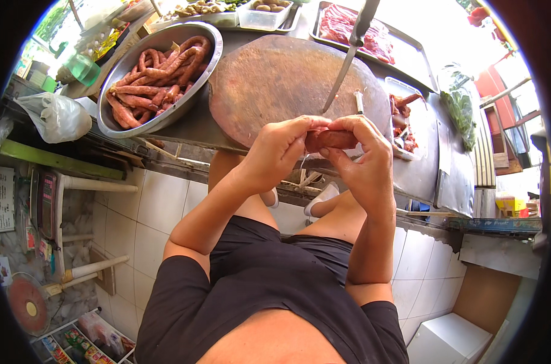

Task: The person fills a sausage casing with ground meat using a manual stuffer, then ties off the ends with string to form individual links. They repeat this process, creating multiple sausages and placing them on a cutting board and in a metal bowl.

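My left hand (281,148) and my right hand (360,155) meet in front of me, both gripping one reddish-brown sausage (331,139) held level between the fingertips. A thin pale string hangs from it near my left fingers. Just beyond the hands lies a round wooden chopping board (269,79) on a metal counter. A long knife (351,51) stands with its tip on the board. A large steel bowl (130,124) full of reddish sausages (160,76) sits to the left of the board.
A metal tray with raw red meat (354,30) lies at the back right. A clear tub of meat pieces (403,115) and a bag of greens (460,106) sit right of the board. A white plastic bag (57,115) lies at left. White floor tiles below.
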A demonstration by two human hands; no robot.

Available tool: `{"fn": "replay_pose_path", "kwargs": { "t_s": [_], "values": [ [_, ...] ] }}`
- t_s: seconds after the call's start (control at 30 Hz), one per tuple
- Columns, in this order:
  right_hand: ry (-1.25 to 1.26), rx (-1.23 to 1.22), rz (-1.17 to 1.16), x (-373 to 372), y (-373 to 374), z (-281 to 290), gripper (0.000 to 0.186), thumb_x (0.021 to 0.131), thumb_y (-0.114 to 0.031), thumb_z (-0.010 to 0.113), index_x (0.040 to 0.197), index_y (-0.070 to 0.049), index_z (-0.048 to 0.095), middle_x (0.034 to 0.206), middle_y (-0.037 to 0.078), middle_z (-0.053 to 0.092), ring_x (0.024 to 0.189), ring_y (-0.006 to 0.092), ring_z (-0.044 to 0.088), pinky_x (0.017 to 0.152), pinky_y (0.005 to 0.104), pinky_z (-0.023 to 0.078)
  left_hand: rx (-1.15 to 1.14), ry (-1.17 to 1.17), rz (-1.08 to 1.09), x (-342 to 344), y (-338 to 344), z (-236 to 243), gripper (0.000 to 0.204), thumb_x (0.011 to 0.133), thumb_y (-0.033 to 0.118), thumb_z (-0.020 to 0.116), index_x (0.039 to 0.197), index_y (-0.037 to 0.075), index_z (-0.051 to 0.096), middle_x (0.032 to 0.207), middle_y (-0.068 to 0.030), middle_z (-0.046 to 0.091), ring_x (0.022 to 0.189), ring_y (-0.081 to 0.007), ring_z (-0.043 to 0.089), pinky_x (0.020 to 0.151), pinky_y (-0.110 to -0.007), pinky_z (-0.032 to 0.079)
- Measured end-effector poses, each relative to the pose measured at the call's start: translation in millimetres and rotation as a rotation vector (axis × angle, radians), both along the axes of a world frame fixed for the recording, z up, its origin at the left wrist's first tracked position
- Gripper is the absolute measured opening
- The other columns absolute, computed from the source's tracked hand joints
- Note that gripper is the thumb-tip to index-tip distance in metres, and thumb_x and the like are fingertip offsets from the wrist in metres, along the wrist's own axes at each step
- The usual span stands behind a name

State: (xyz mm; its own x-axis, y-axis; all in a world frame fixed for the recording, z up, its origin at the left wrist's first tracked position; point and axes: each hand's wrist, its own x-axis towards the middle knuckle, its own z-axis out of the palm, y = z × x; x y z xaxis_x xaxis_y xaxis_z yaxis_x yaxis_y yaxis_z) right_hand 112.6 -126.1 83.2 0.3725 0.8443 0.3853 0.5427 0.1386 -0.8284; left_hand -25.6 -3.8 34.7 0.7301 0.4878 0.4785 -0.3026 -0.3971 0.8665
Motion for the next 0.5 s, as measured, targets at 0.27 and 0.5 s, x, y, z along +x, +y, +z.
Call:
{"fn": "replay_pose_path", "kwargs": {
  "t_s": [0.27,0.5],
  "values": [
    [-0.048,-0.083,0.122,1,-3,5,0.049,0.078,0.016,0.066,0.125,0.001,0.064,0.121,0.013,0.064,0.101,0.0246,0.073,0.086,0.0343,0.058,-0.142,0.339,-0.283,-4,29,-11,0.029,0.094,0.016,0.073,0.116,-0.002,0.064,0.086,-0.0028,0.063,0.076,-0.0078,0.054,0.069,-0.025,0.048],
    [-0.804,-0.251,0.077,5,-6,5,0.052,0.082,-0.001,0.070,0.132,0.001,0.058,0.112,0.017,0.061,0.101,0.0361,0.065,0.085,0.0430,0.054,-0.396,0.238,-0.437,3,29,-9,0.036,0.089,0.012,0.079,0.116,-0.004,0.063,0.090,0.0006,0.063,0.083,-0.0061,0.053,0.073,-0.026,0.049]
  ]
}}
